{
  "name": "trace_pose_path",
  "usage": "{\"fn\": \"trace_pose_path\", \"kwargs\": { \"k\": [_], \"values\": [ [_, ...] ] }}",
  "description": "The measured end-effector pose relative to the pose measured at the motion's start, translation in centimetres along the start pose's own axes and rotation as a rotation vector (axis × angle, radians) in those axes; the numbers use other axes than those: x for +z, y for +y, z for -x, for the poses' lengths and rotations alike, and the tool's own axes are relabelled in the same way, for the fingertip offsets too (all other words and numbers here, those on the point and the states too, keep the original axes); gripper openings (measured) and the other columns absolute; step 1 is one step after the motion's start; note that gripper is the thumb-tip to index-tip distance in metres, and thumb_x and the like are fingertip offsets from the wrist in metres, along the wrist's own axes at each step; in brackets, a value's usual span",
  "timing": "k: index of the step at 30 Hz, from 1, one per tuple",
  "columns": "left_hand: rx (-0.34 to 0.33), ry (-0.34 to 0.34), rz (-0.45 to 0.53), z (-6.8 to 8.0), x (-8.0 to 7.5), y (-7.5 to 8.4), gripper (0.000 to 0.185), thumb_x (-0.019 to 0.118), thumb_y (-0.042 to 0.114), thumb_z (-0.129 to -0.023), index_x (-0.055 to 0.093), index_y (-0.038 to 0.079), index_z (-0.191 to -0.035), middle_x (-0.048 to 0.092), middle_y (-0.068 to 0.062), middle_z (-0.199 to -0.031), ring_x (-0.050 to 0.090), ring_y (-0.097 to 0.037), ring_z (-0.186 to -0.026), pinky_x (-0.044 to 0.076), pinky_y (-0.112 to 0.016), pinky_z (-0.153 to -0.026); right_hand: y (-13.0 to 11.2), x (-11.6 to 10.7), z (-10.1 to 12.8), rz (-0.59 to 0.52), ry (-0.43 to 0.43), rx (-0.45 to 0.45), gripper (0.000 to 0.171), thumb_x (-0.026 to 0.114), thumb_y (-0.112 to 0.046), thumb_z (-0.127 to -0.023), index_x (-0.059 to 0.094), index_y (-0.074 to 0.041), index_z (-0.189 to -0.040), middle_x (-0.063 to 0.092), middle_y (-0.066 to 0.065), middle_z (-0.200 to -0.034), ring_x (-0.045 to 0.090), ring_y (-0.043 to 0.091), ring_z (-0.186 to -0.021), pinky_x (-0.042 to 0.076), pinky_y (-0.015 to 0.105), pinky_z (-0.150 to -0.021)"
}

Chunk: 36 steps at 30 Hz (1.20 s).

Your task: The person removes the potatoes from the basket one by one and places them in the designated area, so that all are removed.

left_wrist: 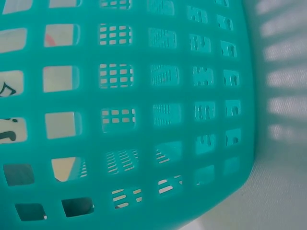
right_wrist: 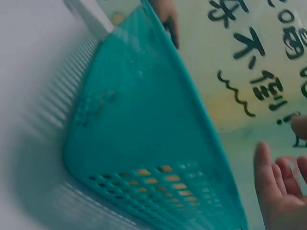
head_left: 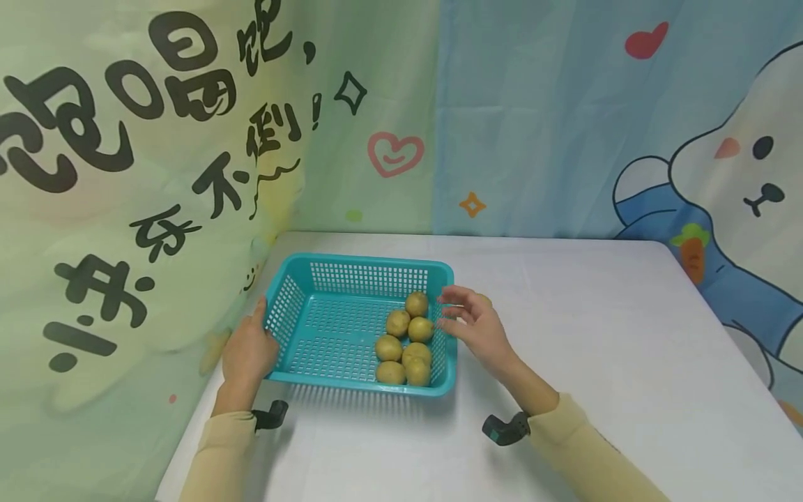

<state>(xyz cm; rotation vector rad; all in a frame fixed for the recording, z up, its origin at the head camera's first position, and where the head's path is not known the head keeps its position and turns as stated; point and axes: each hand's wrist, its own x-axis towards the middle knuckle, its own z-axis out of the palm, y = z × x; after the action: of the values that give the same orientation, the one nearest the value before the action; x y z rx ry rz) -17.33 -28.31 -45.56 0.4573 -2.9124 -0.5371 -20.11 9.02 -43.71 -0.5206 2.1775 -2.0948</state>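
Observation:
A turquoise plastic basket with lattice walls is on the white table. Several small yellow-brown potatoes lie bunched at its right end. At the left rim, my left hand grips the basket, its thumb along the edge and the other fingers mostly hidden. My right hand is beside the right wall with loosely bent, spread fingers; in the right wrist view its fingers show apart from the rim. Behind this hand, a small yellowish bit peeks out, too hidden to identify. The basket wall fills most of the left wrist view.
White cloth covers the table, which extends to the right of the basket. A printed curtain hangs behind, and another printed cloth runs along the left side. Dark wrist camera mounts sit at both sleeves.

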Motion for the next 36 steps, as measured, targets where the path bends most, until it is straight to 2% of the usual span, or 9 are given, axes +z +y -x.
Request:
{"fn": "trace_pose_path", "kwargs": {
  "k": [5, 9, 13, 16, 19, 22, 27, 32, 36],
  "values": [
    [-0.001, 0.000, -0.004, -0.1, 0.0, 0.0, 0.062, 0.046, 0.008, -0.086, 0.024, 0.013, -0.144, 0.054, -0.020, -0.092, 0.046, -0.026, -0.061, 0.033, -0.033, -0.046, -0.9, 2.1, 0.6, 0.034, -0.196, 0.013, 0.051, 0.062, 0.005, -0.080, 0.044, -0.003, -0.127, 0.047, 0.019, -0.123, 0.047, 0.036, -0.108, 0.048, 0.030, -0.081],
    [-0.002, -0.002, -0.001, -0.1, 0.0, 0.0, 0.062, 0.046, 0.008, -0.086, 0.024, 0.013, -0.144, 0.054, -0.020, -0.092, 0.045, -0.026, -0.061, 0.033, -0.033, -0.046, -0.1, 3.0, 0.5, 0.159, -0.304, 0.007, 0.056, 0.062, 0.005, -0.080, 0.042, -0.008, -0.131, 0.046, 0.013, -0.125, 0.049, 0.028, -0.107, 0.048, 0.029, -0.082],
    [-0.002, 0.000, -0.003, -0.1, -0.1, -0.1, 0.063, 0.045, 0.008, -0.086, 0.023, 0.014, -0.145, 0.054, -0.020, -0.094, 0.045, -0.025, -0.061, 0.033, -0.033, -0.046, 0.4, 3.1, -0.2, 0.260, -0.472, 0.015, 0.060, 0.057, 0.008, -0.079, 0.041, -0.012, -0.133, 0.047, 0.010, -0.127, 0.049, 0.027, -0.110, 0.046, 0.036, -0.086],
    [0.002, 0.004, -0.001, -0.1, 0.0, -0.1, 0.062, 0.045, 0.008, -0.086, 0.023, 0.013, -0.145, 0.054, -0.020, -0.093, 0.045, -0.025, -0.061, 0.033, -0.033, -0.046, 0.1, 3.0, -0.7, 0.382, -0.597, 0.031, 0.064, 0.052, 0.014, -0.073, 0.042, -0.010, -0.132, 0.047, 0.009, -0.128, 0.049, 0.028, -0.112, 0.043, 0.039, -0.090],
    [0.000, 0.002, 0.003, -0.1, 0.1, -0.1, 0.062, 0.045, 0.008, -0.086, 0.024, 0.013, -0.144, 0.054, -0.020, -0.093, 0.045, -0.025, -0.061, 0.033, -0.033, -0.046, -0.3, 3.2, -1.0, 0.580, -0.685, 0.015, 0.068, 0.050, 0.017, -0.068, 0.045, -0.009, -0.130, 0.050, 0.008, -0.127, 0.049, 0.025, -0.111, 0.043, 0.035, -0.089],
    [-0.006, -0.007, 0.002, -0.1, 0.1, -0.2, 0.063, 0.045, 0.008, -0.087, 0.022, 0.014, -0.145, 0.054, -0.020, -0.093, 0.045, -0.025, -0.061, 0.033, -0.032, -0.046, -0.7, 3.6, -1.0, 0.746, -0.732, -0.006, 0.067, 0.051, 0.018, -0.067, 0.051, -0.011, -0.127, 0.056, 0.003, -0.120, 0.051, 0.019, -0.107, 0.044, 0.030, -0.086],
    [-0.008, -0.010, 0.007, -0.1, 0.1, -0.1, 0.064, 0.045, 0.008, -0.087, 0.020, 0.015, -0.145, 0.053, -0.020, -0.093, 0.045, -0.025, -0.061, 0.033, -0.033, -0.046, -1.1, 4.3, -1.0, 0.892, -0.777, -0.019, 0.058, 0.056, 0.020, -0.069, 0.062, -0.014, -0.115, 0.061, -0.001, -0.110, 0.053, 0.012, -0.091, 0.045, 0.024, -0.080],
    [-0.009, -0.008, 0.008, 0.0, 0.1, -0.1, 0.063, 0.045, 0.008, -0.087, 0.021, 0.014, -0.145, 0.054, -0.020, -0.095, 0.046, -0.026, -0.063, 0.034, -0.033, -0.046, -1.0, 4.8, -1.0, 0.986, -0.809, -0.013, 0.050, 0.061, 0.019, -0.066, 0.067, -0.016, -0.102, 0.062, -0.006, -0.098, 0.049, 0.009, -0.078, 0.044, 0.020, -0.071],
    [-0.012, -0.013, 0.008, 0.0, 0.2, -0.1, 0.063, 0.045, 0.008, -0.087, 0.021, 0.014, -0.145, 0.054, -0.021, -0.098, 0.046, -0.026, -0.064, 0.034, -0.033, -0.047, -0.8, 4.9, -1.0, 0.996, -0.813, -0.030, 0.050, 0.059, 0.019, -0.065, 0.068, -0.019, -0.098, 0.060, -0.008, -0.094, 0.048, 0.009, -0.080, 0.043, 0.020, -0.072]
  ]
}}
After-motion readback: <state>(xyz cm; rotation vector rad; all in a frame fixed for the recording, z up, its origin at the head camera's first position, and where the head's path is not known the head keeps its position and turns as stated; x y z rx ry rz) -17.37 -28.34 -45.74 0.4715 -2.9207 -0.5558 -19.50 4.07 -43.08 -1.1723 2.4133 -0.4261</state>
